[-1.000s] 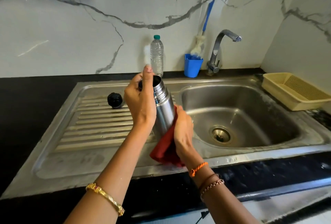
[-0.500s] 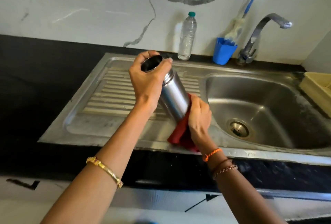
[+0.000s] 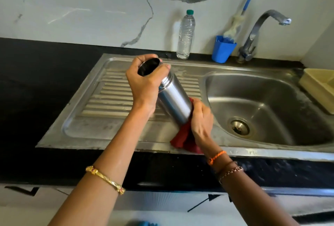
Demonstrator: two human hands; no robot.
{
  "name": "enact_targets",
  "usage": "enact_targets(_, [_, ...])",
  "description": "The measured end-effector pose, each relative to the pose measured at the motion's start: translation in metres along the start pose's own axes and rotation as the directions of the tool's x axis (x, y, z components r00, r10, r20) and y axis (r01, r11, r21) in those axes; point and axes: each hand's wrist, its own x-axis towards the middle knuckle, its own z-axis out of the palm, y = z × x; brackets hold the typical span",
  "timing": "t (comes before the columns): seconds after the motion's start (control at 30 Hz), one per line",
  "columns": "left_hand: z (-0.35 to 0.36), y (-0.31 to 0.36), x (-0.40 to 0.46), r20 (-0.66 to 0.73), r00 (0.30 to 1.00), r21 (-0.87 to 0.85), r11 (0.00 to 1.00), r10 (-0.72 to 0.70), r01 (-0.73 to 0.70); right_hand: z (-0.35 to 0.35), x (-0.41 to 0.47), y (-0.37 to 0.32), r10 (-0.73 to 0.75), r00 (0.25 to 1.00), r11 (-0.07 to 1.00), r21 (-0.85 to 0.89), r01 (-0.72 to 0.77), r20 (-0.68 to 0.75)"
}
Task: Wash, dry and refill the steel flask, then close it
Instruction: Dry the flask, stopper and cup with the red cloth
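Two hands drying: left hand [image 3: 144, 84] curled round steel flask [image 3: 173, 103] neck, right hand [image 3: 201, 117] pressing red cloth [image 3: 182, 139] against base. Best rotated slowly, tilted, open-mouthed.

Open steel flask [image 3: 173, 101] (tilted, uncapped)

— What am I seeing under everything?

— I see a black counter [image 3: 45, 84] holding a steel sink [image 3: 115, 128]. At its back edge stand 1 clear water bottle [image 3: 185, 36] and 1 blue cup [image 3: 222, 48]; a yellow tray [image 3: 319, 88] sits right.
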Motion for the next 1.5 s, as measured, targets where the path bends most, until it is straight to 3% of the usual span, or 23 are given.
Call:
enact_targets(0.1, [-0.003,-0.002,0.0,0.01,1.0,0.003,1.0,0.022,-0.022,0.011,-0.011,-0.051,-0.215,0.976,0.975,0.054,0.214,0.014])
enact_targets(0.17, [-0.005,-0.002,-0.005,0.023,0.998,0.013,0.998,0.053,-0.054,0.017,-0.019,-0.075,-0.414,0.91,0.904,0.106,0.413,-0.016])
enact_targets(0.27, [-0.012,-0.002,-0.006,0.033,0.999,-0.002,1.0,0.028,-0.028,0.021,-0.019,-0.063,-0.544,0.838,0.836,0.056,0.545,-0.04])
enact_targets(0.33, [-0.021,-0.003,-0.003,0.031,0.999,-0.027,1.0,-0.013,0.013,0.017,-0.015,-0.027,-0.493,0.87,0.87,-0.02,0.493,-0.021])
enact_targets(0.43, [-0.033,-0.003,-0.007,0.083,0.996,-0.047,0.998,-0.032,0.036,0.0,-0.007,0.021,-0.197,0.98,0.978,-0.066,0.197,0.014])
enact_targets(0.5, [-0.035,-0.003,-0.013,0.106,0.994,-0.033,0.999,-0.035,0.039,-0.002,-0.001,0.021,-0.041,0.999,0.998,-0.053,0.042,0.026])
enact_targets(0.57, [-0.035,-0.002,-0.016,0.107,0.993,-0.024,0.998,-0.059,0.062,0.002,-0.005,-0.004,-0.059,0.998,0.997,-0.05,0.06,0.029])
enact_targets(0.7, [-0.026,0.006,-0.019,0.164,0.986,0.013,0.999,-0.035,0.033,0.015,-0.026,-0.067,-0.344,0.939,0.935,0.087,0.344,-0.016])
enact_targets(0.83, [-0.015,0.014,-0.02,0.038,0.996,-0.077,0.993,-0.083,0.086,0.021,-0.026,-0.073,-0.476,0.875,0.872,0.079,0.483,-0.093])
enact_targets(0.9, [-0.014,0.019,-0.02,0.002,0.992,-0.058,0.99,-0.126,0.126,0.017,-0.02,-0.044,-0.387,0.918,0.919,0.045,0.392,-0.089])
enact_targets(0.97, [-0.016,0.021,-0.021,-0.016,0.987,-0.016,0.987,-0.163,0.162,0.008,-0.014,-0.011,-0.184,0.979,0.982,0.015,0.186,-0.091])
enact_targets(1.07, [-0.02,0.019,-0.022,-0.084,0.975,-0.015,0.978,-0.206,0.206,0.001,-0.01,0.0,0.091,0.992,0.995,0.037,-0.088,-0.085])
enact_targets(1.1, [-0.018,0.019,-0.022,-0.104,0.968,-0.03,0.974,-0.228,0.226,0.003,-0.011,-0.009,0.095,0.992,0.995,0.043,-0.092,-0.085])
enact_targets(1.17, [-0.012,0.021,-0.021,-0.093,0.967,-0.051,0.971,-0.239,0.235,0.012,-0.016,-0.04,-0.042,0.995,0.997,0.067,0.048,-0.087])
enact_targets(1.27, [-0.003,0.023,-0.022,0.011,0.978,-0.065,0.976,-0.209,0.21,0.016,-0.023,-0.079,-0.302,0.95,0.939,0.147,0.311,-0.079])
enact_targets(1.37, [-0.004,0.019,-0.019,0.119,0.979,-0.021,0.985,-0.167,0.17,0.012,-0.019,-0.069,-0.401,0.913,0.902,0.143,0.407,-0.067])
enact_targets(1.43, [-0.01,0.015,-0.016,0.159,0.975,0.0,0.988,-0.153,0.155,0.005,-0.012,-0.041,-0.315,0.947,0.943,0.09,0.32,-0.064])
enact_targets(1.5, [-0.014,0.013,-0.015,0.162,0.971,0.004,0.984,-0.176,0.178,-0.005,-0.004,-0.017,-0.078,0.996,0.996,0.033,0.079,-0.045])
